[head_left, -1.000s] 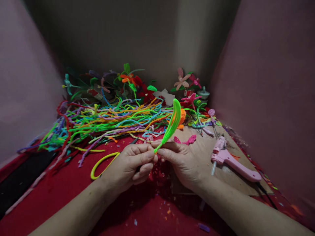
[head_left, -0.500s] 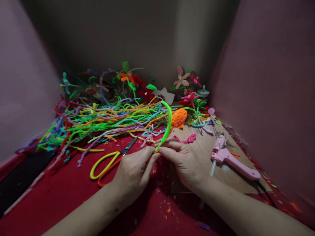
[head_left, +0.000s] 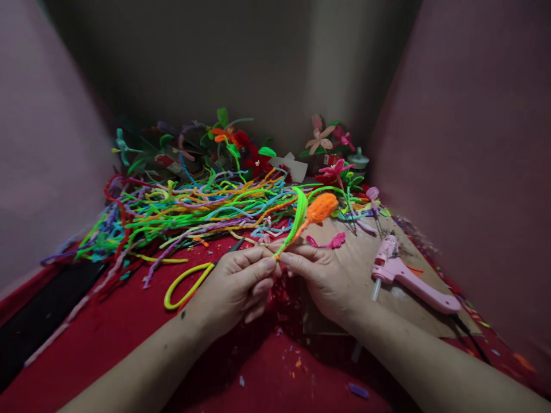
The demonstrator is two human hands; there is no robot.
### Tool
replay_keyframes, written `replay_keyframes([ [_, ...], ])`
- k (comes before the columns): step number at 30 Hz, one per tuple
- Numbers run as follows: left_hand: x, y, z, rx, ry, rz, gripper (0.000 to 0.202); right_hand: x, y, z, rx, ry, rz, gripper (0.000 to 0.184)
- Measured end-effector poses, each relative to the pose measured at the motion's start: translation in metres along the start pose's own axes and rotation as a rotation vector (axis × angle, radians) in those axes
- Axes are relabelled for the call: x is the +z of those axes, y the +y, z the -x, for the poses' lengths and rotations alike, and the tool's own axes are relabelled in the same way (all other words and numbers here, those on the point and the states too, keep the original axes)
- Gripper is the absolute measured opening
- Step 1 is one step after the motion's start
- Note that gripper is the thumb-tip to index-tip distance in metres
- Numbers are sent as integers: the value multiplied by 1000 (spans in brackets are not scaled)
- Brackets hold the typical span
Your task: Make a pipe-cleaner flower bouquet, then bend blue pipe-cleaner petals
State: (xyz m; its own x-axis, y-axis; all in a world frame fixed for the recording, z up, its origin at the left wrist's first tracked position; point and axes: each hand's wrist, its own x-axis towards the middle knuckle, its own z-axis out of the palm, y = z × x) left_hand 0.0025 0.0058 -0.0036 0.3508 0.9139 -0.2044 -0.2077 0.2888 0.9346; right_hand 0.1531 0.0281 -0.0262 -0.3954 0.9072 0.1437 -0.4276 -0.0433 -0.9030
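Both hands meet at the middle of the red cloth. My left hand (head_left: 235,284) and my right hand (head_left: 318,278) each pinch the bottom end of a small pipe-cleaner piece: a bright green looped leaf (head_left: 298,215) beside an orange fuzzy bud (head_left: 322,207) on a short stem. The piece leans up and to the right from my fingertips. Fingers of both hands are curled closed around the stem end. Yellow-handled scissors (head_left: 189,281) lie just left of my left hand.
A big tangle of coloured pipe cleaners (head_left: 185,209) spreads across the back left. Finished pipe-cleaner flowers (head_left: 321,137) stand at the back. A pink glue gun (head_left: 408,281) lies on a cardboard sheet (head_left: 422,321) at right. Walls close in on three sides.
The green leaf has turned and tilted further right, and the orange bud now stands out beside it. My left hand has rolled back over the stem, its fingers pinching again.
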Motion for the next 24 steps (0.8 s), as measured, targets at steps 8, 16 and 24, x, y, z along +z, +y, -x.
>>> replay_keyframes([
  [8, -8, -6, -5, -52, -241, 235, 18, 1, -1, -1, -69, -69, -53, 16],
  [16, -3, -10, -2, 632, 255, -979, 10, 3, 3, 2, -48, 148, 2, 5],
  [24, -5, -15, -2, 749, 268, -998, 13, 4, -1, 2, -40, 114, 58, 11],
])
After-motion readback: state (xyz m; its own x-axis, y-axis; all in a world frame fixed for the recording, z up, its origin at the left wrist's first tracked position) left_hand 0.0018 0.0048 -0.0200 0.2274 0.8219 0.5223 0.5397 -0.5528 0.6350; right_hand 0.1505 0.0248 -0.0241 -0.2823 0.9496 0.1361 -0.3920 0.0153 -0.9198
